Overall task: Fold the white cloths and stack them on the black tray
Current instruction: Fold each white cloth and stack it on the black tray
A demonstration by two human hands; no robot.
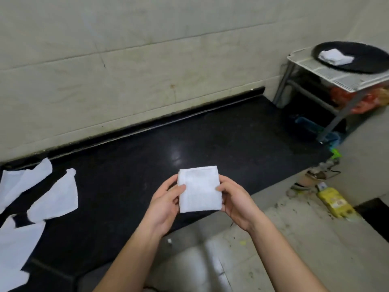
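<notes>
Between the 2 hands, above the near edge of the black counter (pixel 210 133), a folded white cloth (pixel 199 189) is held as a neat square. The left hand (pixel 166 204) grips its left edge, thumb lying on top and fingers underneath. The right hand (pixel 235 202) grips the right edge the same way, thumb pressed on the upper face.

Well to the left of the left hand, several unfolded white cloths (pixel 54 197) lie spread on the counter, some overlapping, reaching to the left border of the view.

Far up and to the right of the right hand, a black tray (pixel 362 65) rests on a white rack (pixel 336 77) with metal legs. 1 folded cloth on the tray (pixel 334 56) lies near its left part.

Just right of the right hand and lower, on the pale floor (pixel 305 239), lies a yellow packet (pixel 334 204).
</notes>
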